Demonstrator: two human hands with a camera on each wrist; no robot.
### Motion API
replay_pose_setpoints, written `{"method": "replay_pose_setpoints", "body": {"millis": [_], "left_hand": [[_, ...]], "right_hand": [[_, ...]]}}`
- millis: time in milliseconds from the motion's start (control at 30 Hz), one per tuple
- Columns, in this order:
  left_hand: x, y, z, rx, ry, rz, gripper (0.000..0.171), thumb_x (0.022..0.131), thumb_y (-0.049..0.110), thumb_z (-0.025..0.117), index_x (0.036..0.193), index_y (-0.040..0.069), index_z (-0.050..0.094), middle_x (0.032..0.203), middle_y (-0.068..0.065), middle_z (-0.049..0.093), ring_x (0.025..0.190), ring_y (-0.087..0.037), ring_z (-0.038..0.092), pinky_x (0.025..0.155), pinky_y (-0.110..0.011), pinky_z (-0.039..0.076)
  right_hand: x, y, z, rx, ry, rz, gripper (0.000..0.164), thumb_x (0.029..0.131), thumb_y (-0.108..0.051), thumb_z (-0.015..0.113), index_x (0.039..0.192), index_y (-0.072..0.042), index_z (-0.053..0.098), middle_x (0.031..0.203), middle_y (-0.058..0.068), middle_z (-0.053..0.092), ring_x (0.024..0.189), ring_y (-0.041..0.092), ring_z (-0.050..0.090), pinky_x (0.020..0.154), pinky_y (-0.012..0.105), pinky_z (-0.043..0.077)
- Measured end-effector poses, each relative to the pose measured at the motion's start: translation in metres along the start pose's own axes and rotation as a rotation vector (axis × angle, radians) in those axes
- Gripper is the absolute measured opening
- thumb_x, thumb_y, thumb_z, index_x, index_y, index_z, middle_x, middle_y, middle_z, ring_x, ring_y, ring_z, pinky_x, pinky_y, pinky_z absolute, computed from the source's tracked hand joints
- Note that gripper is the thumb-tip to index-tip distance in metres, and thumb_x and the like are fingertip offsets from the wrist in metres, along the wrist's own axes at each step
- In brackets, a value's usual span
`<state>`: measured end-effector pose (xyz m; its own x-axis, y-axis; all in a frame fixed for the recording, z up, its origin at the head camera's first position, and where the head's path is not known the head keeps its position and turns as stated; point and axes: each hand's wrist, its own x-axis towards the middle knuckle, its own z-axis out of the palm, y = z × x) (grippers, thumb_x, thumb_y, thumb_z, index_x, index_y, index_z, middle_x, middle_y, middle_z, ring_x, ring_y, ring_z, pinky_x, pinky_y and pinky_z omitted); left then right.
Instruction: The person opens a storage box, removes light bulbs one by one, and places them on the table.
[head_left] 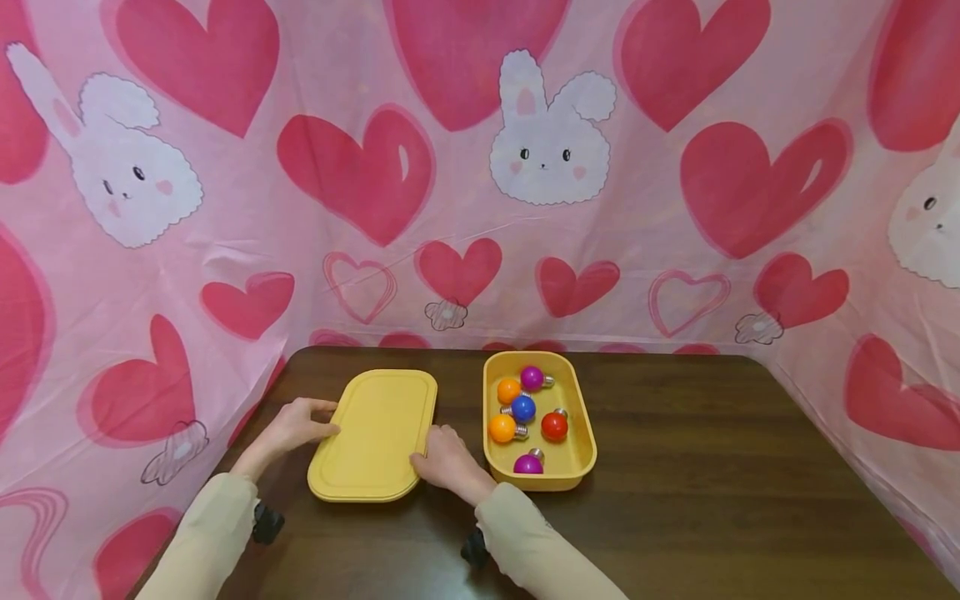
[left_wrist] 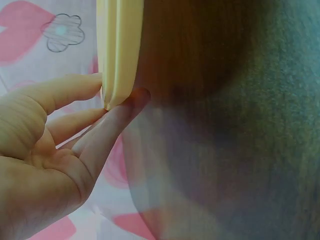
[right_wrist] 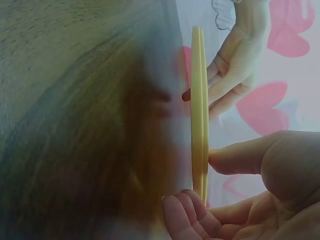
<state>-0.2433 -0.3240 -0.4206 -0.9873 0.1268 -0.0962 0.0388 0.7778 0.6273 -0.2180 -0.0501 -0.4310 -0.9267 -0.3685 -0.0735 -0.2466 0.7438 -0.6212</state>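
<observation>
A flat yellow lid (head_left: 372, 437) with rounded corners is held between both hands, over the left part of the table. At its left edge my left hand (head_left: 298, 423) pinches it, thumb on top and fingertips beneath, as the left wrist view shows. The opposite edge is gripped by my right hand (head_left: 448, 460), its thumb (right_wrist: 237, 152) on the upper face and its fingers curled under. To the right stands a yellow box (head_left: 589, 446) without a cover. Inside lie several small coloured light bulbs, among them a blue bulb (head_left: 523, 408) and a red bulb (head_left: 555, 426).
The dark wooden table (head_left: 712, 467) extends to the right of the box. A pink cloth (head_left: 465, 208) with hearts and rabbits hangs behind the table and along its sides. A small black device is strapped at each wrist.
</observation>
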Motion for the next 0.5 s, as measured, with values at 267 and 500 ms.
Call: {"method": "replay_pose_setpoints", "body": {"millis": [267,500], "left_hand": [[0.006,-0.008,0.007,-0.019,0.016,-0.023,0.054,0.086,0.014,0.074,0.127,-0.015,0.058,0.114,-0.031,0.068,0.086,-0.022,0.073,0.076,-0.037,0.063],[0.009,-0.008,0.012,0.021,0.060,0.004,0.052,0.084,0.014,0.075,0.123,-0.016,0.060,0.110,-0.031,0.070,0.090,-0.027,0.072,0.076,-0.038,0.062]], "right_hand": [[0.008,0.002,0.008,-0.044,-0.020,0.046,0.028,0.088,-0.016,0.066,0.099,0.009,0.060,0.091,0.016,0.053,0.076,0.027,0.049,0.069,0.037,0.047],[0.013,0.004,0.010,-0.036,-0.053,0.080,0.031,0.090,-0.017,0.066,0.104,0.010,0.059,0.095,0.018,0.054,0.078,0.028,0.050,0.070,0.037,0.047]]}}
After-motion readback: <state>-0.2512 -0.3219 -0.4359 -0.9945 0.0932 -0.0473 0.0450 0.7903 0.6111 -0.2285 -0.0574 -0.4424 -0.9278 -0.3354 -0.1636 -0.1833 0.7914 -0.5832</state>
